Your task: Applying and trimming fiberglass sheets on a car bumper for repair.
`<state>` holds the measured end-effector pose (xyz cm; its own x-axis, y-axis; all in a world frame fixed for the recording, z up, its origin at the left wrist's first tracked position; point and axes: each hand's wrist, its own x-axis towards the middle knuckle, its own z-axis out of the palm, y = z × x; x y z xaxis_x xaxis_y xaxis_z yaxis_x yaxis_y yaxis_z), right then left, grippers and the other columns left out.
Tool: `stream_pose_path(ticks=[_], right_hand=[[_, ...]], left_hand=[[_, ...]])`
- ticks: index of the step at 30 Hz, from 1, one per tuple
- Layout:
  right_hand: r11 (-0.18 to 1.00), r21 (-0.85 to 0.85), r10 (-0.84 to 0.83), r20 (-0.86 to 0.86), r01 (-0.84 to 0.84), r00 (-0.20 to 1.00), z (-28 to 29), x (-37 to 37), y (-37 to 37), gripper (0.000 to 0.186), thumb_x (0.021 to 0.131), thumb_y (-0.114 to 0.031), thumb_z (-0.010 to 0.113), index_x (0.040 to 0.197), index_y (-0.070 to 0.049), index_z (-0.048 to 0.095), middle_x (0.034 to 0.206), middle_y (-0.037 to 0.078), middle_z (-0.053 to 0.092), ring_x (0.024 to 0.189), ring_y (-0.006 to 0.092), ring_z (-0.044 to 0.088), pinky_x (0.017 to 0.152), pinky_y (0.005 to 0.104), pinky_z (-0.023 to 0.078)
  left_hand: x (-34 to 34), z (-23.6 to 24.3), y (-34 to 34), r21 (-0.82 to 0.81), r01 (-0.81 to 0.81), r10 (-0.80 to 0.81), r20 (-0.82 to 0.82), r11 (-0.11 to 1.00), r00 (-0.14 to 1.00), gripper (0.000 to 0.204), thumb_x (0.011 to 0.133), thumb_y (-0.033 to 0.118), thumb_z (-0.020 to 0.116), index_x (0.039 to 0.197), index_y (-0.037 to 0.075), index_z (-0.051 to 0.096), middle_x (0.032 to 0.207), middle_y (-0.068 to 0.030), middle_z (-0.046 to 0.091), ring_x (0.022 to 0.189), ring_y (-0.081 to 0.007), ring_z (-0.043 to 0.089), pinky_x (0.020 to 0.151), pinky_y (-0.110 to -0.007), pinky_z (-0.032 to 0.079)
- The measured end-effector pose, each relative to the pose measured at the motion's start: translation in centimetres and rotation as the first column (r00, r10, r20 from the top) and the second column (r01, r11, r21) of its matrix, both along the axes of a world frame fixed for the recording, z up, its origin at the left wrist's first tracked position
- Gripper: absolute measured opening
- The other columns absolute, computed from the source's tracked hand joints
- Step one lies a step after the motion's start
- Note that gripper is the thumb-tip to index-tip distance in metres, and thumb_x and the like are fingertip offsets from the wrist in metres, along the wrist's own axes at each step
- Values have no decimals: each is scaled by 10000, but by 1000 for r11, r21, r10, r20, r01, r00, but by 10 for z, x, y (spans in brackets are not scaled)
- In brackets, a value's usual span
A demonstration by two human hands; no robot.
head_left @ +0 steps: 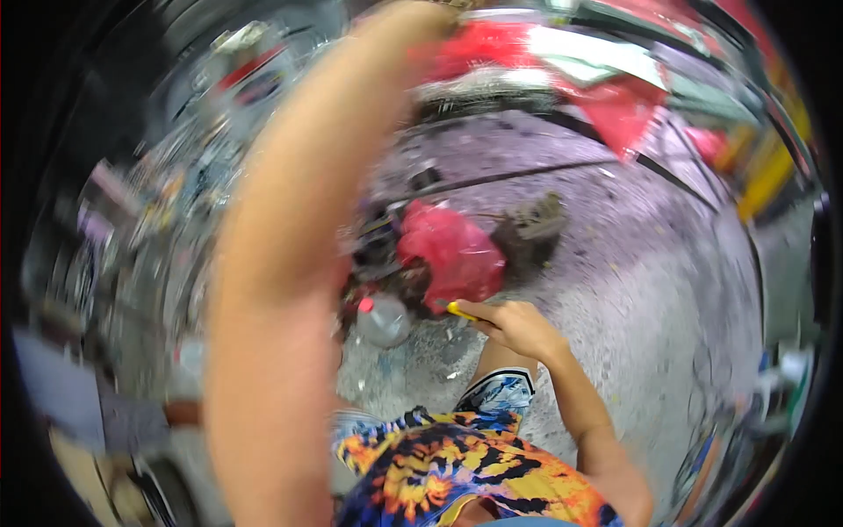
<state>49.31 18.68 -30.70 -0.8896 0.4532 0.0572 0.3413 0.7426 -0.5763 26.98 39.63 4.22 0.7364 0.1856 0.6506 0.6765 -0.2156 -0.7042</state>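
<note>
Right hand (518, 327) low and centre, fingers curled — grip pinching a small yellow-handled tool (458, 310), its tip pointing left toward a red plastic bag (450, 253) on the concrete floor (632, 290). Just left of the tool, a clear plastic jug with a red cap (383, 318) on the floor. Left forearm (290, 263) raised, sweeping up through frame; the left hand is past the top edge — its grip cannot be told. Tie-dye shirt (448, 470) below. Much motion blur; red vehicle body (615, 97) beyond.
</note>
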Motion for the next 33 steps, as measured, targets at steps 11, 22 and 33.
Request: stream_pose_path(ticks=[11, 22, 33], right_hand=[[965, -251, -75, 10, 75, 997, -2, 33, -34, 437, 824, -110, 653, 1255, -160, 596, 1037, 181, 659, 835, 386, 648, 757, 379, 515], [995, -94, 1, -223, -22, 975, 8, 2, -35, 443, 836, -142, 636, 1273, -154, 566, 789, 166, 632, 727, 359, 611, 689, 433, 472], [961, -274, -142, -394, 32, 908, -9, -32, -63, 441, 901, -190, 591, 1304, -59, 470, 858, 214, 656, 745, 389, 642, 666, 439, 484]], left_hand=[[-3, -140, -15, -819, -260, 707, 229, 511, 669, 269, 839, 203, 546, 1014, 84, 711, 1124, -179, 654, 1066, -288, 631, 868, -431, 505], [-19, -93, -43, -804, -138, 536, 247, 578, 807, 232, 767, 205, 649, 904, 28, 711, 991, -172, 670, 918, -268, 653, 803, -392, 518], [-74, -23, -252, -681, -212, 485, 236, 701, 842, 325, 843, 308, 565, 783, -3, 638, 802, -157, 606, 723, -246, 572, 642, -369, 460]])
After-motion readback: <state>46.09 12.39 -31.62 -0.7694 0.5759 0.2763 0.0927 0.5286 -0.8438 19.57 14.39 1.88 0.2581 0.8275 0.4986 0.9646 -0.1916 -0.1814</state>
